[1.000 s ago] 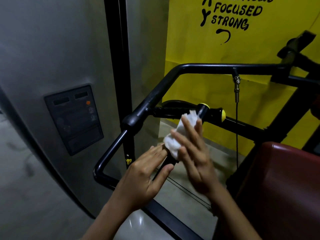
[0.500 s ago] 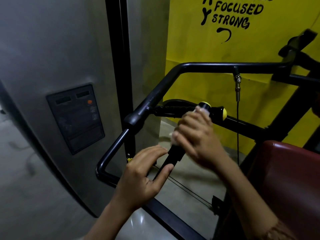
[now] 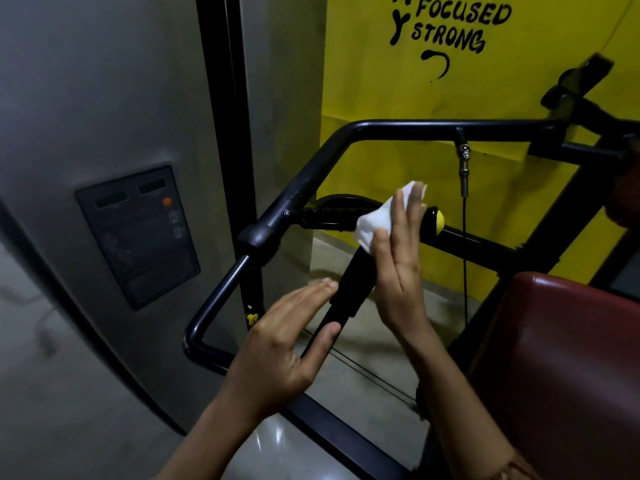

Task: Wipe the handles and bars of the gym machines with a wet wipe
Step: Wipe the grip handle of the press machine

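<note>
While your left hand hovers flat beside the lower end of the black handle — fingers straight, gripping nothing, thumb just at the grip — your right hand presses the white wet wipe against the handle's upper end, fingers straight rather than curled. To your right sits the dark red seat pad. Beyond runs the bent black bar, then the yellow wall with black lettering.
</note>
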{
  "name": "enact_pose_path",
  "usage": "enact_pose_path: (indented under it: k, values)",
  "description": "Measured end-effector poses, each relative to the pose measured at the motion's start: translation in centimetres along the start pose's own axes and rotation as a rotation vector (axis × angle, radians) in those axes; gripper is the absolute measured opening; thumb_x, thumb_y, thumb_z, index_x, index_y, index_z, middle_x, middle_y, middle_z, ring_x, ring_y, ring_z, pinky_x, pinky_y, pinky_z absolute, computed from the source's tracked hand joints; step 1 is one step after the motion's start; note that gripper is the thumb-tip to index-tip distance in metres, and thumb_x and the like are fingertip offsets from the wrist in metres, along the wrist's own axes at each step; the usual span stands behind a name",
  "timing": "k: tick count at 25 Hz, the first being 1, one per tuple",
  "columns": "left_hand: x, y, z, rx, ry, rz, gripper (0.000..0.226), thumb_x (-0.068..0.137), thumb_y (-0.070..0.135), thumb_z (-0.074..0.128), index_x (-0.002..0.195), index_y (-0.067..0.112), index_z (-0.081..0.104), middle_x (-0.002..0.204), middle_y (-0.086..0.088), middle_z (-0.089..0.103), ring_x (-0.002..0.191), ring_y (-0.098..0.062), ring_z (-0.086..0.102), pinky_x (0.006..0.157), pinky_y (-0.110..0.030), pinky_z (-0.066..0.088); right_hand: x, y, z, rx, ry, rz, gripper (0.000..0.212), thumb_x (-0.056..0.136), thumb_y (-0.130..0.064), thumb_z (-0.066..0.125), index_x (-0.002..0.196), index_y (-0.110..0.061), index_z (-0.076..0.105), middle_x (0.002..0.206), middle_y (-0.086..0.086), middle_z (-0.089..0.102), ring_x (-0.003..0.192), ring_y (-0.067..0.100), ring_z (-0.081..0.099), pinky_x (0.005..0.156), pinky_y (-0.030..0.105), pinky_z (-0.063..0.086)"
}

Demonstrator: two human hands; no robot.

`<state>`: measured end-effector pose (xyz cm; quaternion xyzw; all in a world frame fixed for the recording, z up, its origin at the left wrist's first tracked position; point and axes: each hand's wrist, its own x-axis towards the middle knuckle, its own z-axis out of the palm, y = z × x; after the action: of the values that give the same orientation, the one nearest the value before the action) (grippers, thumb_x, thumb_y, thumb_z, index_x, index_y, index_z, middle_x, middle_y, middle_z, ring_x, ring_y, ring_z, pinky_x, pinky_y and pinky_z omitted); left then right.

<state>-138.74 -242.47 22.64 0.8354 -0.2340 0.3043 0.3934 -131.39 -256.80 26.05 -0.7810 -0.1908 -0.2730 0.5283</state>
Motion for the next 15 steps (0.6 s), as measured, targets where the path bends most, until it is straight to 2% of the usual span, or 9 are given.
enact_pose_path:
  k: [2, 4, 6, 8, 10, 11, 13, 15]
  values:
    - [-0.1, 0.1, -0.1, 0.003, 0.01, 0.004, 0.041, 0.088, 0.027, 0.053, 0.125, 0.009, 0.056, 0.127, 0.002, 0.057, 0.122, -0.004, 0.049, 0.102, -0.017, 0.037, 0.3, -0.8, 0.2, 0.039, 0.041, 0.088, 0.057, 0.097, -0.028, 0.029, 0.145, -0.018, 0.001, 0.149, -0.013, -0.016, 0.138, -0.003, -0.015, 0.108, 0.005, -0.002]
    - [-0.1, 0.1, -0.1, 0.007, 0.021, 0.015, 0.041, 0.088, 0.026, 0.053, 0.125, 0.008, 0.056, 0.127, 0.001, 0.056, 0.122, -0.004, 0.049, 0.102, -0.016, 0.036, -2.4, -1.5, 1.0, 0.052, 0.02, 0.098, 0.055, 0.098, -0.029, 0.027, 0.143, -0.024, -0.004, 0.15, -0.015, -0.017, 0.138, -0.005, -0.013, 0.107, 0.004, -0.001]
    - [-0.3, 0.1, -0.1, 0.017, 0.043, 0.022, 0.041, 0.087, 0.026, 0.054, 0.125, 0.01, 0.054, 0.127, 0.002, 0.055, 0.122, -0.001, 0.047, 0.101, -0.014, 0.035, -6.1, -1.3, 1.6, -0.015, -0.033, -0.025, 0.052, 0.099, -0.029, 0.025, 0.147, -0.023, 0.005, 0.155, -0.011, -0.011, 0.143, 0.007, -0.009, 0.114, 0.018, -0.001]
    - [-0.3, 0.1, -0.1, 0.03, 0.065, 0.029, 0.042, 0.086, 0.026, 0.054, 0.126, 0.013, 0.05, 0.125, 0.004, 0.054, 0.121, 0.001, 0.046, 0.101, -0.013, 0.035, -6.4, -0.1, 0.9, -0.249, -0.094, -0.2, 0.045, 0.1, -0.031, 0.022, 0.142, -0.015, 0.03, 0.156, -0.004, 0.01, 0.144, 0.019, 0.001, 0.117, 0.036, 0.001]
    - [-0.4, 0.0, -0.2, 0.038, 0.059, 0.036, 0.041, 0.087, 0.026, 0.054, 0.125, 0.011, 0.052, 0.125, 0.002, 0.055, 0.12, -0.002, 0.048, 0.102, -0.014, 0.035, -2.9, 0.6, -0.5, -0.483, -0.125, -0.348, 0.045, 0.099, -0.033, 0.024, 0.117, -0.008, 0.058, 0.142, 0.008, 0.043, 0.141, 0.023, 0.018, 0.116, 0.045, 0.006]
    - [-0.4, 0.1, -0.2, 0.036, 0.051, 0.036, 0.041, 0.087, 0.025, 0.054, 0.125, 0.01, 0.054, 0.126, 0.002, 0.055, 0.121, -0.003, 0.049, 0.102, -0.015, 0.035, -0.6, 0.5, -1.2, -0.555, -0.116, -0.373, 0.044, 0.098, -0.033, 0.027, 0.102, -0.007, 0.063, 0.127, 0.013, 0.056, 0.136, 0.023, 0.027, 0.115, 0.046, 0.009]
    - [-0.3, 0.2, -0.3, 0.03, 0.033, 0.034, 0.041, 0.087, 0.024, 0.055, 0.125, 0.007, 0.055, 0.127, 0.002, 0.055, 0.122, -0.004, 0.049, 0.102, -0.016, 0.036, 2.7, -0.1, -2.1, -0.587, -0.112, -0.318, 0.04, 0.094, -0.032, 0.033, 0.082, -0.007, 0.062, 0.099, 0.011, 0.062, 0.125, 0.022, 0.037, 0.113, 0.05, 0.013]
    - [-0.2, 0.1, -0.4, 0.022, 0.024, 0.027, 0.042, 0.086, 0.023, 0.056, 0.125, 0.007, 0.054, 0.127, 0.002, 0.055, 0.122, -0.004, 0.049, 0.102, -0.016, 0.036, 2.7, -1.0, -2.0, -0.592, -0.15, -0.271, 0.037, 0.092, -0.032, 0.034, 0.078, -0.008, 0.058, 0.09, 0.007, 0.058, 0.12, 0.02, 0.037, 0.11, 0.052, 0.017]
